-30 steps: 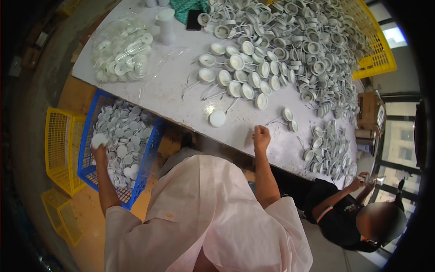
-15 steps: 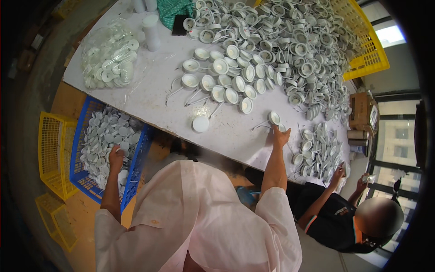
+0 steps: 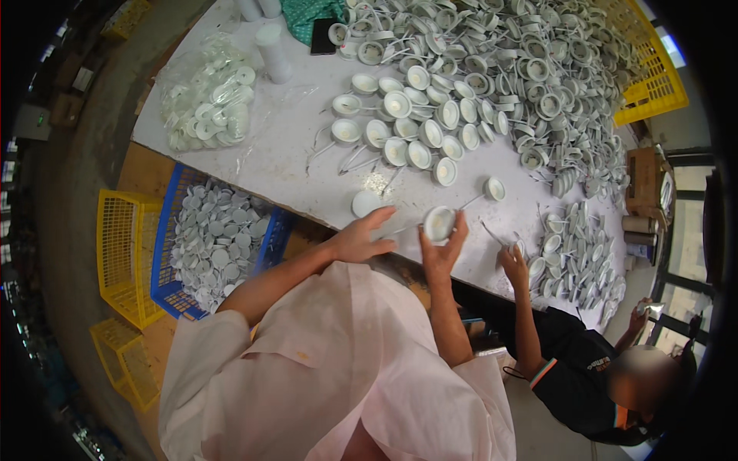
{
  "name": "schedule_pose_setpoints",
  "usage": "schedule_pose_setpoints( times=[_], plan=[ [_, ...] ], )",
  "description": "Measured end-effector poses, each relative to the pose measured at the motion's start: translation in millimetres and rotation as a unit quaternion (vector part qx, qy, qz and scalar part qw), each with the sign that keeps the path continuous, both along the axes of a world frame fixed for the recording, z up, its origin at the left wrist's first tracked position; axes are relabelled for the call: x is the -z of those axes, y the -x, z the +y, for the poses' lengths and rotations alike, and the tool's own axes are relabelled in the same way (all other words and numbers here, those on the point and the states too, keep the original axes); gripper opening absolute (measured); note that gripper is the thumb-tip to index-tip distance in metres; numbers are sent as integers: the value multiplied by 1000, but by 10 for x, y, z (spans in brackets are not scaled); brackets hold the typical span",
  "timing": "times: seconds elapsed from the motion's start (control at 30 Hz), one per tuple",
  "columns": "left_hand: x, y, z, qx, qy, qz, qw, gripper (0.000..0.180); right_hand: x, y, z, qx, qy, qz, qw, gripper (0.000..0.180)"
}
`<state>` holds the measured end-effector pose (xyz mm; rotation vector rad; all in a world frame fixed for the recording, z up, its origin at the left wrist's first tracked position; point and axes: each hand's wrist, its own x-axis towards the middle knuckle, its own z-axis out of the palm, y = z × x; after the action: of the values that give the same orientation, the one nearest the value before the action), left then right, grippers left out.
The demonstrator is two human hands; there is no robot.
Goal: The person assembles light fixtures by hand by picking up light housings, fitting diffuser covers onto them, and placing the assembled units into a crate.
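Note:
My right hand [image 3: 441, 257] grips a round white lamp housing [image 3: 440, 223] by its rim, just above the table's near edge. Its pale cable stretches toward my left hand [image 3: 363, 237], whose fingers are spread with nothing visible in them. Close to the left fingertips, a round white disc [image 3: 366, 203] rests on the table. Another housing [image 3: 494, 188] with a cable lies right of my right hand. Beyond my hands, several similar housings [image 3: 419, 154] sit grouped with their cables trailing.
A large heap of housings [image 3: 538, 104] covers the far right. At left are a plastic bag of white discs [image 3: 207, 107] and a blue basket [image 3: 164, 253] filled with discs. A co-worker's hand [image 3: 515, 265] reaches onto the table at right, beside another group of housings [image 3: 580, 253].
My left hand has left the blue basket and come over the table edge. My right hand has drawn a housing leftward toward me. The co-worker's hand has reached left, and the view has shifted.

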<state>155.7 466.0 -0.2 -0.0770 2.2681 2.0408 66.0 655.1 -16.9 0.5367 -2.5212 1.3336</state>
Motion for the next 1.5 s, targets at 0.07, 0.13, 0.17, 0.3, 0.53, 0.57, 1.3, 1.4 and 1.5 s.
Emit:
schedule_pose_setpoints(
  times=[0.07,0.13,0.17,0.3,0.53,0.57,1.3,1.4,1.5],
  plan=[
    [-12,102,-23,10,-61,-1,998,72,-123,-144,-248,-84,47,-24,995,79],
    [-234,142,-179,41,-99,-64,992,78,-173,-214,-456,-242,52,44,968,81],
    [-202,93,-262,42,-101,-67,992,78,-210,-265,-555,-241,51,41,968,81],
    [-123,-252,-586,-31,-95,-85,991,76,-311,-377,-797,-339,18,-69,938,87],
    [305,-846,-1062,-248,-308,-41,918,100,627,38,-714,-66,-33,-376,924,56],
    [282,-874,-1057,-251,-309,-40,916,100,736,69,-728,-43,-50,-432,900,49],
    [196,-737,-1007,-235,-199,-56,950,91,748,48,-749,-42,153,-519,840,14],
    [240,-730,-991,-233,-211,-52,948,91,724,56,-694,-34,182,-532,826,13],
    [217,-734,-956,-241,-265,-42,933,90,576,55,-657,-35,250,-594,764,10]
  ],
)
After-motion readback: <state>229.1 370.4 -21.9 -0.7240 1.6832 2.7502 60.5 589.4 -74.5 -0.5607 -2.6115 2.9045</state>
